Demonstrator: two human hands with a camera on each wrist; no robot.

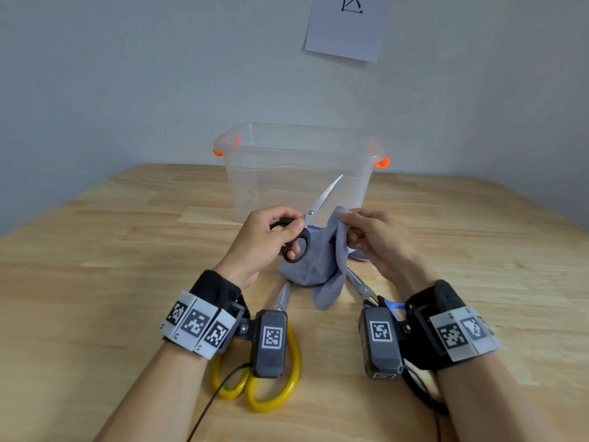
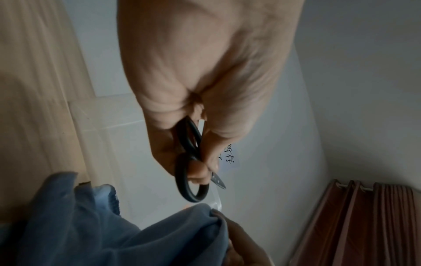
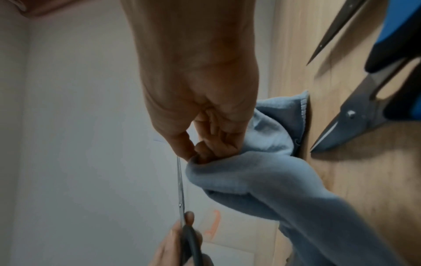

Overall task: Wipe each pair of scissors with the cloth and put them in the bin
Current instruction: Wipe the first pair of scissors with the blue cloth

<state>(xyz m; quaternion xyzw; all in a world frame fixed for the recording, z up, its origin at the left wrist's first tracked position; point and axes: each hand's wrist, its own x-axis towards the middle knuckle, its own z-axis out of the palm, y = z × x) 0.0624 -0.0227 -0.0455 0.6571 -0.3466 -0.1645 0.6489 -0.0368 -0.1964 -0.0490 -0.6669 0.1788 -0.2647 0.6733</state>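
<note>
Yellow-handled scissors (image 1: 288,382): pivot and upper loops hidden behind the left wrist camera. Blue-handled scissors (image 1: 366,290): handles mostly hidden behind the right wrist camera, blade tip under the cloth (image 1: 318,266).

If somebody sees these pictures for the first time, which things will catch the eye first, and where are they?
At the centre, the left hand holds black-handled steel scissors with the blades pointing up toward the clear plastic bin with orange clips, while the right hand pinches a grey-blue cloth beside them. Nearer the person, large yellow-handled scissors lie on the wooden table.
</note>
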